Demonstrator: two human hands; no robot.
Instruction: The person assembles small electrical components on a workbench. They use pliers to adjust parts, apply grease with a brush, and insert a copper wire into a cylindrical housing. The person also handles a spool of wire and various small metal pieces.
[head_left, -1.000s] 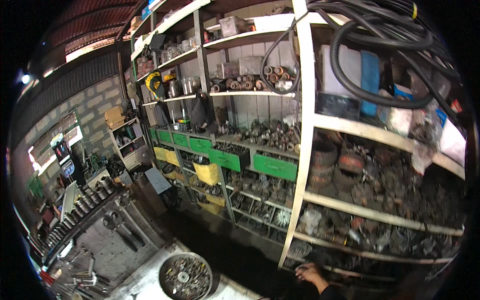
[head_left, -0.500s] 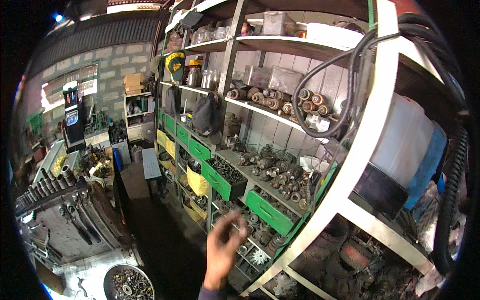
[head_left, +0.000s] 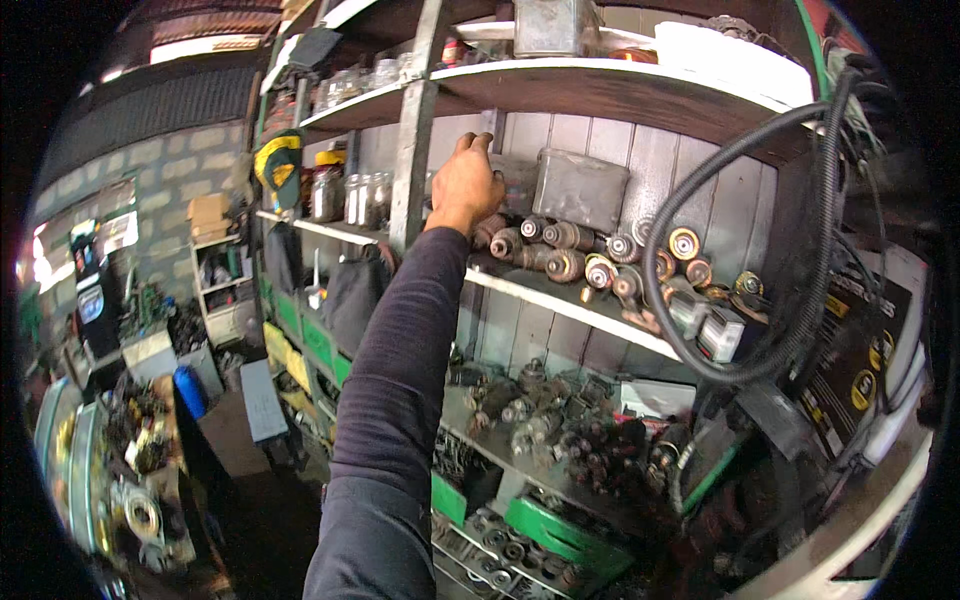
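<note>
My left hand (head_left: 466,185) is raised at the middle shelf, in front of a smoky clear plastic container (head_left: 515,182). Its fingers are bent forward with the thumb apart. The fingertips are partly hidden, and I see nothing held; whether they touch the container is unclear. A second, larger plastic box (head_left: 582,188) stands to the right. Just below and right of the hand lie several greasy cylindrical gear parts (head_left: 567,236) along the shelf. My right hand is out of view.
A steel shelf post (head_left: 412,165) rises left of the hand, with glass jars (head_left: 366,198) beyond it. A black corrugated hose (head_left: 690,190) loops before the shelf on the right. Below are more metal parts (head_left: 540,420) and a green drawer (head_left: 560,530).
My left hand has gone up from in front of the green drawers to the middle shelf, arm stretched out. The view has shifted right and closer to the shelves.
</note>
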